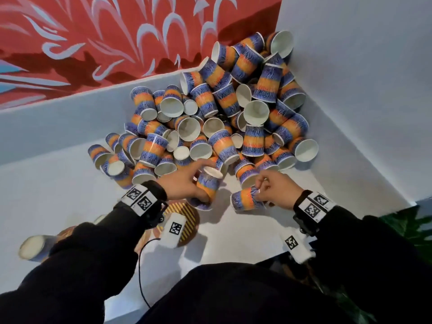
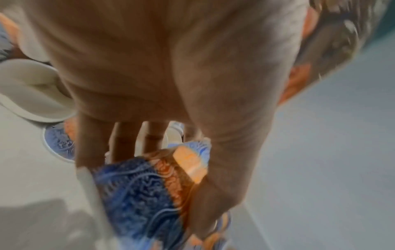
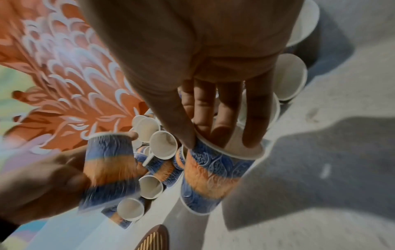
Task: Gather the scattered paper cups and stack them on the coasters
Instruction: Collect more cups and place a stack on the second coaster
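A heap of blue-and-orange paper cups [image 1: 210, 113] fills the far corner of the white table [image 1: 70, 195]. At the heap's near edge my left hand [image 1: 201, 181] grips one tilted cup [image 1: 207, 189] by its side, thumb near its base; the left wrist view shows that cup [image 2: 136, 194] blurred. To the right, my right hand [image 1: 258, 191] pinches another cup [image 1: 244, 199] at the rim. The right wrist view shows fingers inside its mouth and the thumb outside [image 3: 213, 169]. A round striped coaster [image 1: 189, 216] lies under my left wrist, partly hidden.
White walls close the table at the back and right, meeting behind the heap. At the near left a cup [image 1: 32, 247] lies blurred beside another coaster's edge [image 1: 67, 230]. A red patterned surface [image 1: 117, 31] lies beyond the back wall. A cable [image 1: 140, 265] hangs from my left wrist.
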### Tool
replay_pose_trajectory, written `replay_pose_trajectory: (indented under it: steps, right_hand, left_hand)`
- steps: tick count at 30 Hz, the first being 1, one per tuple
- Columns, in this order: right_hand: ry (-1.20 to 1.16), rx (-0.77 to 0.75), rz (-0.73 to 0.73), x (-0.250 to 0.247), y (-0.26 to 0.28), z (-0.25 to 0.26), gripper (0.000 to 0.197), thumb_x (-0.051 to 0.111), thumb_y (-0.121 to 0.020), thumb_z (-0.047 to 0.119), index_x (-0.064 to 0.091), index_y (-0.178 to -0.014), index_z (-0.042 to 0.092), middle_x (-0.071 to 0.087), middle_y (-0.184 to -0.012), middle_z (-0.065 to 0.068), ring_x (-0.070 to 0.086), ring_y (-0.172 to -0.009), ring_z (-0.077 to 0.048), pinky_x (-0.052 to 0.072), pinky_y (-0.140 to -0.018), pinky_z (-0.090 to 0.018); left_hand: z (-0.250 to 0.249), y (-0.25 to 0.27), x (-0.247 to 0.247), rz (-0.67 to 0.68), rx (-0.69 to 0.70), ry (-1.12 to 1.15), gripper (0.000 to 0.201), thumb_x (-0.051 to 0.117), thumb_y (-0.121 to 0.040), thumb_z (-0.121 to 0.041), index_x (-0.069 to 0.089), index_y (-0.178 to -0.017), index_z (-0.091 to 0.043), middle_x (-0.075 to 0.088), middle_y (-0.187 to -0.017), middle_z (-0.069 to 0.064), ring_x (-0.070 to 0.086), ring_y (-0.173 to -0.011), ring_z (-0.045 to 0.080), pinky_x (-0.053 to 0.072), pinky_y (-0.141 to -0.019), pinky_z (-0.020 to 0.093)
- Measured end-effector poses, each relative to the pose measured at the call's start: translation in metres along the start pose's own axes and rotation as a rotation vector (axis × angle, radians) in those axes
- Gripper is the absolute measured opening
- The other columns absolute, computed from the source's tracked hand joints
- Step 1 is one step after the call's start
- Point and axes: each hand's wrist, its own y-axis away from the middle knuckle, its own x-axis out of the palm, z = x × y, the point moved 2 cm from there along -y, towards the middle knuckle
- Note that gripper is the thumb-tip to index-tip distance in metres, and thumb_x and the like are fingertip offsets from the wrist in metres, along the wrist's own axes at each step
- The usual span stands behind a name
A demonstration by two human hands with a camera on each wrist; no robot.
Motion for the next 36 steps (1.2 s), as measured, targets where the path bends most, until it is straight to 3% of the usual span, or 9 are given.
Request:
replay_pose_trajectory:
  steps: [3,7,11,15,20,25,29,31,36]
  right_hand:
    - [-0.056,-0.170,0.005,-0.012,0.008,0.017,0.027,0.077,-0.079,-0.004,0.060,-0.085,0.016,0.058,-0.062,-0.004,0.053,-0.053,-0.004,0.045,-0.059,-0.023]
    - [-0.232,-0.329,-0.067,-0.018,0.009,0.036,0.027,0.078,-0.082,-0.007,0.062,-0.093,0.011,0.053,-0.064,-0.007,0.051,-0.062,-0.012,0.047,-0.066,-0.020]
    - [-0.380,-0.379,-0.121,-0.022,0.007,0.049,0.028,0.079,-0.083,-0.008,0.061,-0.099,0.008,0.059,-0.069,-0.023,0.061,-0.065,-0.018,0.059,-0.067,-0.029]
    - [-0.537,-0.364,-0.007,-0.016,0.006,0.061,0.032,0.079,-0.083,-0.008,0.060,-0.104,0.007,0.061,-0.076,-0.023,0.061,-0.068,-0.025,0.057,-0.066,-0.036]
    - [-0.550,-0.361,0.152,-0.006,0.009,0.057,0.031,0.079,-0.086,-0.001,0.066,-0.113,0.005,0.073,-0.075,-0.003,0.067,-0.076,-0.020,0.059,-0.077,-0.039]
    - [-0.589,-0.186,-0.327,-0.009,-0.003,0.021,0.020,0.079,-0.092,0.023,0.069,-0.103,0.010,0.074,-0.093,-0.007,0.070,-0.086,-0.018,0.059,-0.082,-0.042]
    - [-0.164,-0.026,-0.312,0.013,-0.021,-0.019,0.053,0.092,-0.073,0.040,0.059,-0.109,0.020,0.062,-0.115,-0.003,0.060,-0.103,-0.018,0.045,-0.079,-0.014]
    - [-0.086,-0.012,-0.295,0.032,-0.022,-0.032,0.066,0.093,-0.070,0.046,0.054,-0.117,0.022,0.055,-0.119,-0.003,0.058,-0.106,-0.020,0.048,-0.085,-0.021]
    - [-0.062,0.023,-0.379,0.051,-0.028,-0.040,0.072,0.089,-0.072,0.050,0.048,-0.124,0.021,0.057,-0.121,-0.006,0.060,-0.106,-0.026,0.052,-0.092,-0.043]
  left_hand:
    - [0.009,0.007,-0.019,-0.214,0.010,0.433,0.073,0.093,-0.065,-0.017,0.059,-0.128,-0.033,0.066,-0.124,0.004,0.066,-0.113,0.025,0.055,-0.100,0.040]
    - [0.021,0.013,-0.011,-0.407,-0.023,0.763,0.079,0.095,-0.063,-0.023,0.056,-0.131,-0.019,0.068,-0.130,0.017,0.070,-0.112,0.030,0.054,-0.101,0.052]
    - [0.024,0.019,0.010,-0.334,-0.060,1.050,0.073,0.082,-0.077,-0.001,0.053,-0.140,-0.024,0.066,-0.133,0.019,0.071,-0.108,0.036,0.059,-0.094,0.052]
    - [0.019,0.017,0.031,-0.183,-0.045,0.855,0.079,0.092,-0.060,-0.013,0.064,-0.134,-0.021,0.061,-0.135,0.012,0.066,-0.119,0.036,0.058,-0.099,0.052]
    - [0.003,0.003,0.048,-0.105,0.037,0.565,0.077,0.093,-0.064,-0.009,0.064,-0.133,-0.028,0.071,-0.127,0.008,0.072,-0.110,0.031,0.060,-0.088,0.051]
    - [0.006,-0.001,0.058,-0.111,0.044,0.438,0.073,0.090,-0.073,-0.007,0.059,-0.134,-0.034,0.066,-0.124,0.010,0.067,-0.080,0.021,0.055,-0.066,0.033]
    - [0.019,0.006,0.062,-0.170,-0.024,0.471,0.080,0.094,-0.063,-0.032,0.058,-0.134,-0.025,0.071,-0.114,0.004,0.072,-0.093,0.025,0.061,-0.080,0.043]
    - [0.024,0.009,0.062,-0.190,-0.042,0.440,0.081,0.093,-0.063,-0.037,0.055,-0.133,-0.027,0.069,-0.121,0.002,0.072,-0.104,0.022,0.062,-0.088,0.043]
    - [0.030,0.014,0.063,-0.245,-0.079,0.401,0.071,0.091,-0.076,-0.014,0.049,-0.133,-0.027,0.069,-0.118,0.003,0.072,-0.104,0.022,0.064,-0.086,0.039]
